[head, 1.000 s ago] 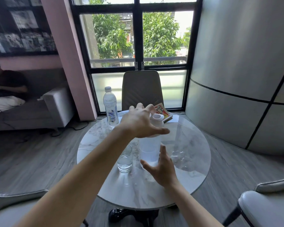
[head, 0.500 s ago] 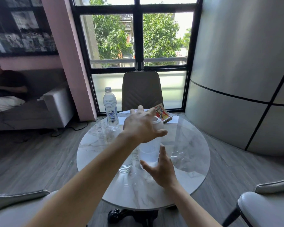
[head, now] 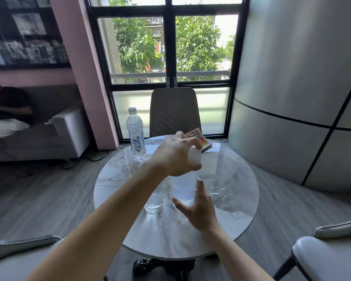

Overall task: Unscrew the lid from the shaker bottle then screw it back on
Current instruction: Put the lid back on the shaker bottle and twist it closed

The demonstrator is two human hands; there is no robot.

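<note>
Shaker bottle upright on the surface, just right of a drinking glass. Left hand curled over its white lid; right hand spread against the base. Likely light, smooth plastic: brace the body low, twist at the lid.

We count one round marble bench. On it stand one shaker bottle at the centre with one white lid, one drinking glass just beside it at nine o'clock, one water bottle at eleven o'clock, and one stack of colourful cards or booklets at twelve o'clock; how many lie in the stack we cannot tell. We count two hands, one left hand and one right hand. Around the bench we see three chairs: one at twelve o'clock, one at four o'clock, one at eight o'clock. One sofa carries one seated person.
</note>
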